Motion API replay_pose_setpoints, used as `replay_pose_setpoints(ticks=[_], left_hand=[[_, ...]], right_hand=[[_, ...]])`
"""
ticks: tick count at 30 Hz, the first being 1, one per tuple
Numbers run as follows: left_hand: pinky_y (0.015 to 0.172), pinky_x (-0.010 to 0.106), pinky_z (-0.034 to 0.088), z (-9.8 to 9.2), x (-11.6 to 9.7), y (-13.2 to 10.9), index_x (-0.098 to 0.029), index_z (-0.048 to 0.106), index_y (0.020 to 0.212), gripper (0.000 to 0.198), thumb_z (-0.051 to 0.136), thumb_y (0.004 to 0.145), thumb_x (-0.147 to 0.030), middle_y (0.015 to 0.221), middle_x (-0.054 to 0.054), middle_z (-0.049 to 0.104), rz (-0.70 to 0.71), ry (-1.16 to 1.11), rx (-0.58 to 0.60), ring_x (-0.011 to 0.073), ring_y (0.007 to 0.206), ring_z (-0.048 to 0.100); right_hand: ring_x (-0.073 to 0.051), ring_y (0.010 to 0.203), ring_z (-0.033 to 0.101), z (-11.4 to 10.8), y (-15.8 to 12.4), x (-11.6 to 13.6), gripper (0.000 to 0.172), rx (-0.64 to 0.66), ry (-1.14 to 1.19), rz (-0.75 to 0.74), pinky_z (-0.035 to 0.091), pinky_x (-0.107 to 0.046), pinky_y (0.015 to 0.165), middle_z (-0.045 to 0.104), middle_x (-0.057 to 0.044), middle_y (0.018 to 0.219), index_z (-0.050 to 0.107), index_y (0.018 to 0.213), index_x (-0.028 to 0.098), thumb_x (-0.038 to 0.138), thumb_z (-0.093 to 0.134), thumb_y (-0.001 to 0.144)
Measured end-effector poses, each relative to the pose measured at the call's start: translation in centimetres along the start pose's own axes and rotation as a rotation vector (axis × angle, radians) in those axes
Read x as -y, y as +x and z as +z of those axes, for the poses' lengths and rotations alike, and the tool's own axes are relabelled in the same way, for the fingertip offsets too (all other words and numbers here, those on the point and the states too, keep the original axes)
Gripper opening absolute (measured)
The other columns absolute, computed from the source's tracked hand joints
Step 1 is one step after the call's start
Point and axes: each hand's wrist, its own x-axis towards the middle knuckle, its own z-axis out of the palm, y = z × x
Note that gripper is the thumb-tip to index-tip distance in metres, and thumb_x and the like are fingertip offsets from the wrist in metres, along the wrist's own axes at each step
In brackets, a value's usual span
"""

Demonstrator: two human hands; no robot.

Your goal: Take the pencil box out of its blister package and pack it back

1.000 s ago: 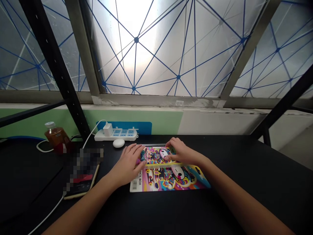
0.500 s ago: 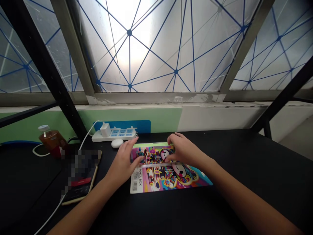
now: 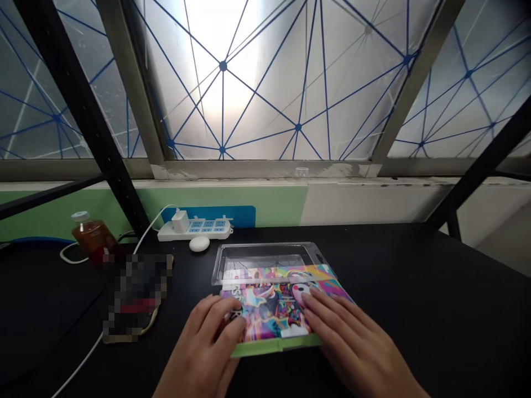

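Note:
A brightly printed pencil box (image 3: 274, 309) with a green near edge lies on the black table (image 3: 415, 287), tilted slightly. My left hand (image 3: 203, 342) grips its near left corner, fingers across the cartoon print. My right hand (image 3: 348, 342) holds the near right side, fingers spread over the print. Just beyond the box sits a clear plastic tray (image 3: 263, 260), its near part tucked under or inside the printed piece. I cannot tell which.
Along the table's back edge stand a white power strip (image 3: 194, 228) with a plugged-in charger and a round white object (image 3: 199, 244). An amber bottle (image 3: 93, 235) stands to the left. A pixelated phone-like item (image 3: 136, 298) and a white cable (image 3: 83, 354) lie left of my hands.
Both hands have moved toward me to the box's near edge. The printed box has slid toward me, uncovering the clear plastic tray behind it.

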Motion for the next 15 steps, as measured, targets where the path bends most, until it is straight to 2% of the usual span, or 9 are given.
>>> replay_pose_setpoints(ticks=[1, 3, 5, 6, 7, 9, 12, 13, 15], left_hand=[[0.107, 0.045, 0.051, 0.6, 0.0, -1.2, -0.024, 0.061, 0.125, 0.037, 0.061, 0.092, -0.008, 0.14, 0.013, 0.06, -0.084, -0.019, 0.013, 0.0315, 0.132, 0.053], [0.108, 0.049, 0.052, 1.6, 0.2, -3.0, -0.028, 0.055, 0.136, 0.053, 0.073, 0.087, -0.019, 0.152, 0.013, 0.053, -0.216, -0.064, 0.067, 0.036, 0.139, 0.05], [0.108, 0.049, 0.054, 2.0, 0.6, -4.1, -0.033, 0.043, 0.149, 0.073, 0.078, 0.085, -0.028, 0.155, 0.012, 0.053, -0.294, -0.134, 0.131, 0.0357, 0.138, 0.054], [0.108, 0.048, 0.054, 2.1, 0.7, -4.4, -0.034, 0.038, 0.154, 0.077, 0.077, 0.087, -0.031, 0.155, 0.011, 0.054, -0.336, -0.17, 0.154, 0.0342, 0.138, 0.056], [0.108, 0.047, 0.054, 2.0, 0.8, -4.5, -0.036, 0.034, 0.157, 0.077, 0.074, 0.091, -0.033, 0.154, 0.009, 0.055, -0.384, -0.203, 0.166, 0.0325, 0.137, 0.058], [0.109, 0.046, 0.052, 1.7, 0.6, -4.3, -0.037, 0.033, 0.158, 0.075, 0.07, 0.093, -0.033, 0.154, 0.007, 0.056, -0.493, -0.263, 0.169, 0.0308, 0.136, 0.058], [0.111, 0.044, 0.05, 1.3, -0.1, -3.8, -0.039, 0.034, 0.16, 0.089, 0.077, 0.084, -0.026, 0.152, 0.005, 0.056, -0.591, -0.355, 0.178, 0.0304, 0.137, 0.057], [0.111, 0.044, 0.05, 1.2, -0.3, -3.6, -0.04, 0.032, 0.161, 0.094, 0.079, 0.081, -0.023, 0.152, 0.005, 0.056, -0.61, -0.382, 0.183, 0.0305, 0.137, 0.056], [0.112, 0.045, 0.048, 1.2, -0.6, -3.5, -0.04, 0.031, 0.162, 0.1, 0.079, 0.077, -0.019, 0.15, 0.005, 0.057, -0.648, -0.411, 0.17, 0.031, 0.136, 0.056]], right_hand=[[-0.026, 0.144, 0.048, 0.4, -0.7, 0.5, 0.04, 0.011, 0.002, -0.014, 0.038, -0.04, 0.118, 0.061, -0.01, 0.15, 0.061, 0.139, 0.012, 0.01, 0.043, 0.103], [-0.025, 0.142, 0.052, 1.2, -1.5, 1.2, 0.038, 0.019, 0.0, -0.014, 0.043, -0.038, 0.114, 0.063, -0.009, 0.147, 0.064, 0.135, 0.012, 0.012, 0.04, 0.106], [-0.023, 0.133, 0.061, 1.5, -1.5, 1.5, 0.037, 0.011, 0.009, 0.005, 0.05, -0.036, 0.107, 0.068, -0.008, 0.141, 0.069, 0.128, 0.015, 0.015, 0.038, 0.108], [-0.022, 0.127, 0.066, 1.5, -1.3, 1.6, 0.036, 0.003, 0.021, 0.013, 0.053, -0.036, 0.103, 0.071, -0.007, 0.137, 0.07, 0.125, 0.017, 0.016, 0.038, 0.108], [-0.022, 0.121, 0.069, 1.3, -0.9, 1.7, 0.034, -0.007, 0.04, 0.02, 0.055, -0.037, 0.099, 0.073, -0.006, 0.133, 0.071, 0.121, 0.018, 0.018, 0.039, 0.109], [-0.024, 0.108, 0.074, 0.9, -0.2, 1.8, 0.032, -0.002, 0.103, 0.057, 0.059, -0.039, 0.09, 0.077, -0.007, 0.125, 0.072, 0.118, 0.02, 0.034, 0.045, 0.11], [-0.028, 0.1, 0.076, 0.2, 1.0, 1.9, 0.05, 0.07, 0.196, 0.133, 0.061, -0.045, 0.086, 0.078, -0.011, 0.12, 0.07, 0.124, 0.019, 0.06, 0.052, 0.102], [-0.029, 0.102, 0.075, 0.2, 1.3, 1.9, 0.051, 0.102, 0.217, 0.132, 0.061, -0.046, 0.088, 0.078, -0.012, 0.122, 0.07, 0.126, 0.02, 0.061, 0.054, 0.1], [-0.03, 0.109, 0.073, 0.3, 1.8, 1.9, 0.044, 0.149, 0.229, 0.078, 0.059, -0.048, 0.094, 0.075, -0.012, 0.127, 0.07, 0.127, 0.02, 0.053, 0.056, 0.102]])
